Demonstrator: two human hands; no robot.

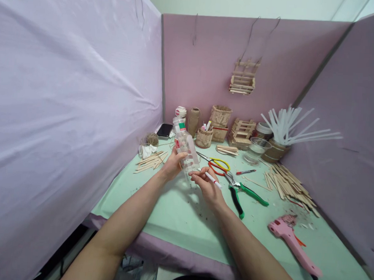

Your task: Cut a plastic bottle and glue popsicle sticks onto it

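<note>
A clear plastic bottle (pixel 189 150) with a green and red label near its top is tilted above the green tablecloth. My left hand (pixel 173 162) is wrapped round its left side. My right hand (pixel 207 187) grips a white marker (pixel 213 179) beside the bottle's lower end, fingers closed. The marker's tip is too small to make out. Just right of the hands lie scissors (pixel 219 165) with yellow and red handles, and green-handled pliers (pixel 239 188).
A pink glue gun (pixel 294 243) lies at the right front. Wooden sticks (pixel 288 184) are piled at the right, more (pixel 150 162) at the left. Behind stand woven baskets (pixel 220 116), a clear cup (pixel 256 150) and glue sticks (pixel 286 125). A phone (pixel 164 130) lies at the back left.
</note>
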